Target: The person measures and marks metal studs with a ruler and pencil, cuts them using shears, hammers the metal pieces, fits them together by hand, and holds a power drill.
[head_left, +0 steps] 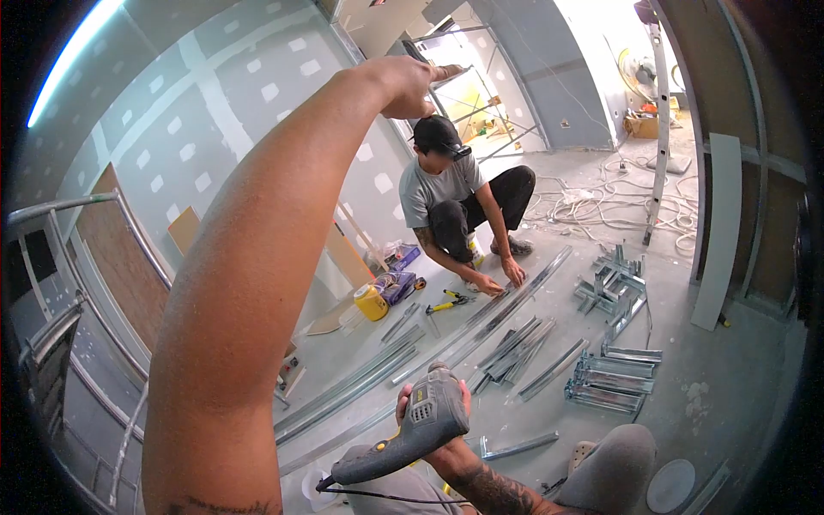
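Observation:
My left hand [405, 86] is raised at the top centre of the head view, seen from behind. One finger stretches out to the right, the thumb points down apart from it, and I see nothing held. At the bottom centre, my right hand [466, 403] grips a grey and black corded drill [425, 421] from beneath, its chuck pointing up and away. The drill is above my bent legs. Beyond it, long metal channels [481, 322] and shorter cut pieces [515, 350] lie on the floor.
A person in a cap [442, 184] squats ahead, both hands at a long channel. Bundled metal brackets [611, 382] lie at right. A yellow container [371, 302] and yellow-handled tool [448, 302] are at centre left. A ladder [659, 129], tangled cables [592, 202] and metal scaffolding [129, 249] stand around.

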`<state>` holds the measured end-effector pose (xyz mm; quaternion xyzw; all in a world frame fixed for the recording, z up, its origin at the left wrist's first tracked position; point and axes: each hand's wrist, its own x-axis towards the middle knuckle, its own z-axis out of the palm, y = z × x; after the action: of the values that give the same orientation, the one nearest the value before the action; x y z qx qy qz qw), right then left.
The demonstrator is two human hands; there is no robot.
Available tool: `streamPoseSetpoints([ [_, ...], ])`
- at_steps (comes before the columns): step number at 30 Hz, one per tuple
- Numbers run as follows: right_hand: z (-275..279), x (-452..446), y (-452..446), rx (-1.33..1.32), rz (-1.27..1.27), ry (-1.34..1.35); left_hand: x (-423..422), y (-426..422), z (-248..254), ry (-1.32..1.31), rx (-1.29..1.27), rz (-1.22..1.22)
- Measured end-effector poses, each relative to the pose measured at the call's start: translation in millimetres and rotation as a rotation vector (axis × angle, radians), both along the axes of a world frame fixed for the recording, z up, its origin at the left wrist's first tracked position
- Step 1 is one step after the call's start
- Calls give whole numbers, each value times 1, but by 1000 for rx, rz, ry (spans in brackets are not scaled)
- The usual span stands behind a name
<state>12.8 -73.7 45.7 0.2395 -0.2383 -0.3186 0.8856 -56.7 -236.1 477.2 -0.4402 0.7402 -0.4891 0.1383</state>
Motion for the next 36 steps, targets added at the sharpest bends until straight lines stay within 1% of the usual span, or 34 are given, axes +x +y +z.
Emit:
streamPoseSetpoints([
  [4,1,-2,1,-26,-2,-28,4,-3,0,-23,-22,-32],
  [6,-1,0,0,-2,17,0,3,-1,-1,42,3,39],
  [10,0,1,1,14,12,-12,8,-3,0,15,17,16],
  [12,-4,4,-1,-28,4,-23,9,0,-2,38,27,30],
  [15,-2,2,0,-7,6,-14,6,5,-2,61,50,73],
  [19,1,-2,1,-16,32,-15,12,0,-1,24,60,25],
  [22,3,-1,2,-7,-30,-24,13,-3,-3,30,49,26],
  [24,2,-1,1,-6,-21,-14,11,-4,-4,91,67,121],
  [28,4,-2,3,-15,-15,-40,16,-2,-10,106,80,72],
  [31,-1,0,1,2,-17,37,12,-2,-29,48,169,19],
  [33,-3,4,-2,-14,-43,103,6,16,-65,13,325,-172],
  [35,-2,6,-3,-22,-66,85,7,35,-110,207,607,-266],
  [36,-4,6,-4,-22,-74,102,12,53,-131,256,724,-258],
])
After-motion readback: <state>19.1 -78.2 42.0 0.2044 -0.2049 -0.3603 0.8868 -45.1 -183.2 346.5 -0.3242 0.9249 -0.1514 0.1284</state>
